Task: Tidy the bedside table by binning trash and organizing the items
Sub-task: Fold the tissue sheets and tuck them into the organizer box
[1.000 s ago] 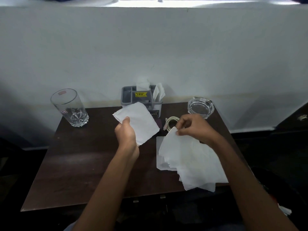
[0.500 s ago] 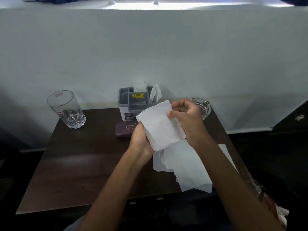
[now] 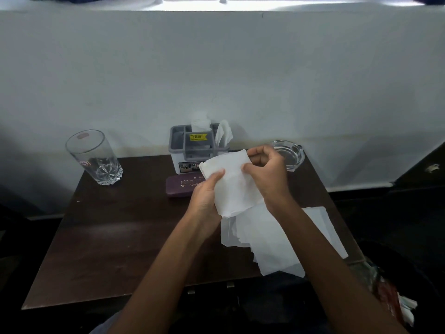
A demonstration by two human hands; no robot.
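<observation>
Tissue (image 3: 234, 186), pinched between left hand (image 3: 204, 198) and right hand (image 3: 269, 174), hides part of purple case (image 3: 181, 186) by organizer (image 3: 177, 153).

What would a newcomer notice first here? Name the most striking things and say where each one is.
The left hand and right hand grip a white tissue above the middle of the dark table. More loose tissues lie spread under the right forearm, at the table's front right. Along the back stand a clear glass at left, a grey organizer in the middle, a glass ashtray at right.
</observation>
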